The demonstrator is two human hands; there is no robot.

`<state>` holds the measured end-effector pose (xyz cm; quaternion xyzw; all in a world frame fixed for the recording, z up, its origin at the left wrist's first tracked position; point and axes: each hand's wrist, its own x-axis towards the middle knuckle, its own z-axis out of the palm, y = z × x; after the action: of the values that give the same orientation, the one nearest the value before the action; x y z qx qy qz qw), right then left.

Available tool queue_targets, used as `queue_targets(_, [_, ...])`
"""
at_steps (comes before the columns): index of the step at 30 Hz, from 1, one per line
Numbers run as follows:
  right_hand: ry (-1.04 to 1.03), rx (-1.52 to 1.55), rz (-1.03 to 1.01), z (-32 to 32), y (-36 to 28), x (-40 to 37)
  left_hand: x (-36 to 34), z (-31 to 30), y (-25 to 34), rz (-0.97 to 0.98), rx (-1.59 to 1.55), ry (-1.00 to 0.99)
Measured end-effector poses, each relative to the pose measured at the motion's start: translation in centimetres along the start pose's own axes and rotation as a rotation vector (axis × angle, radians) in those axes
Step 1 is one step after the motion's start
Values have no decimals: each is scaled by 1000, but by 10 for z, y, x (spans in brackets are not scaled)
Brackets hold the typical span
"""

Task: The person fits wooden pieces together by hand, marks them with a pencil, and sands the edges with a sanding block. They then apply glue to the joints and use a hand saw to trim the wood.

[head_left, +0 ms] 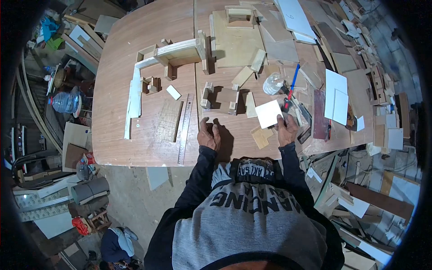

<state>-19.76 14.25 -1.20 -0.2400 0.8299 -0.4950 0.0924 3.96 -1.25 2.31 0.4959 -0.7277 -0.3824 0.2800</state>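
Observation:
My right hand (287, 130) grips a square white board (268, 114) by its lower right corner, between thumb and fingers. My left hand (209, 136) is near the table's front edge with thumb and forefinger apart, holding nothing. Just beyond the left hand is a small wooden assembly (220, 100) with upright blocks at its ends. A metal ruler (185, 130) lies left of that hand, beside a wooden piece with drawn lines (168, 119). Past the right hand are a clear plastic container (273, 84) and a blue-handled tool (294, 80). Wood offcuts (261, 136) lie beneath the white board.
A larger wooden frame (180, 53) stands on the table (117, 90) at the back left. Plywood sheets (238, 40) and white panels (335, 96) cover the right side. Scrap boards crowd the floor. Another person (118, 245) is low at the lower left.

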Motion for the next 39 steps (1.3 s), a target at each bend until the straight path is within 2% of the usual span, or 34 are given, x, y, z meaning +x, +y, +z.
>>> queue_targets(3, [-49, 124, -12, -1, -4, -8, -3, 10, -3, 49, -11, -79])
queue_targets(6, [-80, -190, -127, -9, -22, -8, -6, 18, -4, 61, -73, -137])
queue_targets(9, [-142, -351, -7, -16, -41, -2, -4, 23, -4, 91, -158, -118])
queue_targets(13, [-95, -387, -12, -15, -41, 2, 1, 28, -17, 64, -218, -139])
queue_targets(15, [-203, -507, -116, -11, -31, 3, 1, 29, -18, 28, -268, -144])
queue_targets(18, [-236, -413, -21, -4, -40, 1, 4, 24, -13, 27, -206, -231])
queue_targets(19, [-305, -394, 38, -13, -73, 0, 3, 15, 12, -55, -220, -262])
queue_targets(20, [-300, -395, 43, -11, -63, 1, 5, 16, 9, -52, -220, -268])
queue_targets(21, [-205, -506, -144, -8, -54, 1, 6, 15, 5, -20, -154, -335])
queue_targets(24, [-21, -491, -272, -13, -33, 0, 4, 18, 1, -14, -87, -445])
queue_targets(26, [41, -378, -215, -20, -2, 6, 2, 25, 4, 121, 39, -459])
queue_targets(27, [110, -330, -162, -24, 7, 7, 2, 27, 14, 125, 37, -465])
queue_targets(28, [180, -278, -113, -32, -13, 9, 2, 26, 29, 137, 51, -503])
queue_targets(30, [-186, 527, 409, -97, -70, 9, 1, 34, 39, 140, 62, -532])
queue_targets(32, [-292, 412, -149, -160, -98, -2, 0, 48, 42, 232, 41, -582])
queue_targets(33, [-459, 580, -466, -189, -130, -13, 0, 57, 43, 274, 45, -594])
queue_targets(34, [-769, 816, -765, -211, -168, -17, -1, 63, 45, 262, 45, -580])
queue_targets(35, [-953, 906, -933, -224, -202, -24, -2, 70, 49, 331, 45, -600])
queue_targets(37, [-1011, 924, -1102, -237, -247, -42, -1, 77, 65, 431, 136, -699])
queue_targets(39, [-998, 905, -1166, -238, -270, -49, -2, 84, 85, 464, 260, -722])
